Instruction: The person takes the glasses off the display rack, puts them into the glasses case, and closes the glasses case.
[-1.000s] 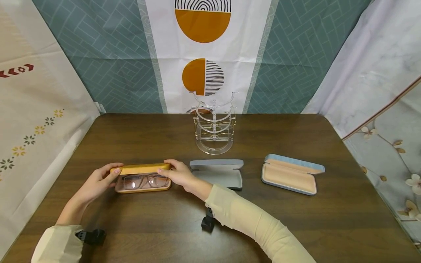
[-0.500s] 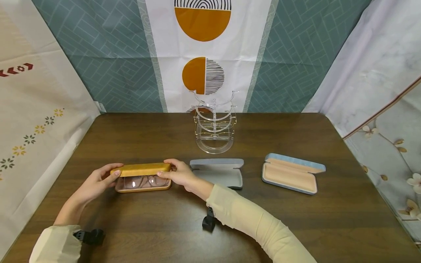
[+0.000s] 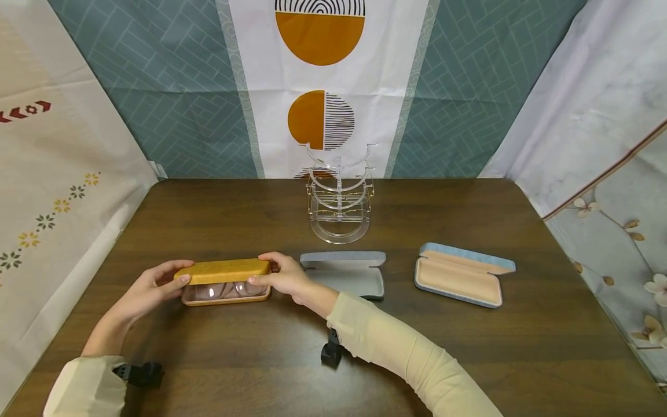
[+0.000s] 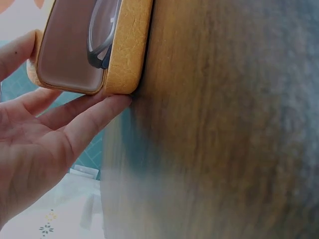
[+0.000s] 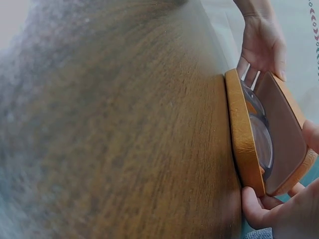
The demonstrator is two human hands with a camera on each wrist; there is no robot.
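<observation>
Yellow case partly open on the counter

From my end, I see the left hand gripping the case's left end and the right hand grasping its right end, both holding the raised lid. Glasses lie inside. To the right I see a gray case and a blue case, both open; a clear rack stands behind the gray one.

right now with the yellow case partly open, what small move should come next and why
Probably press the lid of the yellow case down evenly: the left hand and right hand hold the case at opposite ends, a gap remains along the front, and the glasses lie inside.
</observation>
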